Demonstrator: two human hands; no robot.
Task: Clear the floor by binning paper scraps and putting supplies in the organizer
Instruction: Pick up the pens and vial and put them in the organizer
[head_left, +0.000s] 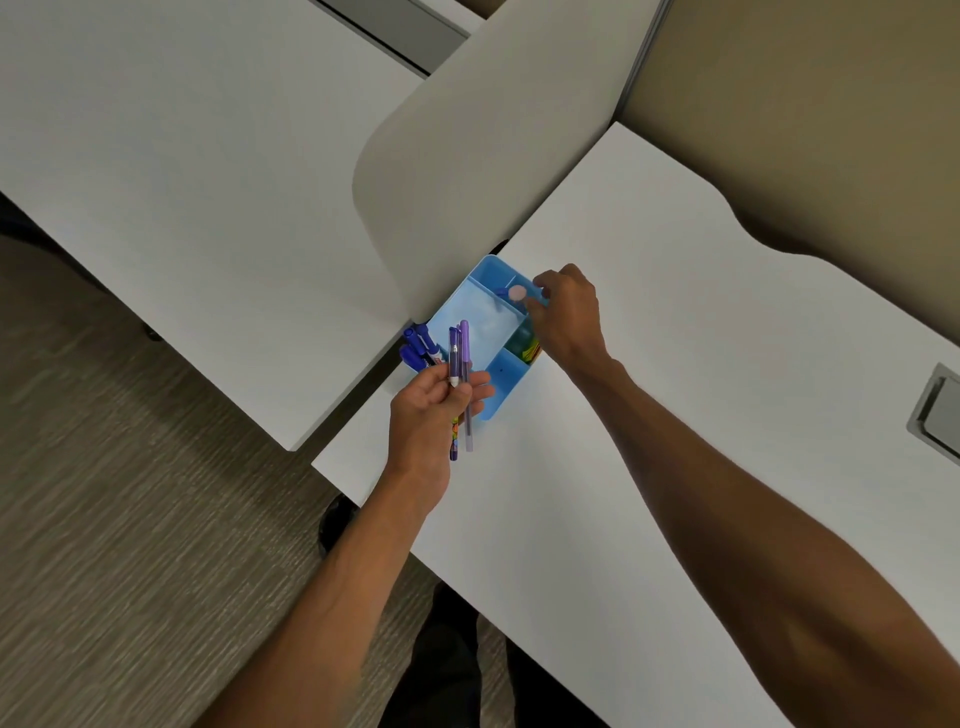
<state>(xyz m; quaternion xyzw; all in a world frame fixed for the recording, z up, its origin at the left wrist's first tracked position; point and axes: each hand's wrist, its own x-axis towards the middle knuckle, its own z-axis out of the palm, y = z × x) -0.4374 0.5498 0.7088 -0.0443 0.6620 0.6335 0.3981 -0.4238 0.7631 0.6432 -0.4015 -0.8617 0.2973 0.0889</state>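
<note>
A light blue organizer (480, 317) with several compartments sits on the white desk (675, 364), against the divider panel. My left hand (428, 410) is shut on purple pens (461, 364), held upright over the organizer's near-left corner. My right hand (569, 312) hovers over the organizer's far-right compartment, fingers apart above a small pink round item (518, 293); whether it touches the item is unclear. Blue markers (418, 345) stand in the organizer's left compartment. Green and yellow items (524, 343) lie in a right compartment.
A grey rounded divider panel (467, 156) stands between this desk and another white desk (182, 182) to the left. A grey cable port (940, 410) sits at the right edge. Carpet floor (130, 519) lies at lower left, beside my dark trousers (441, 649).
</note>
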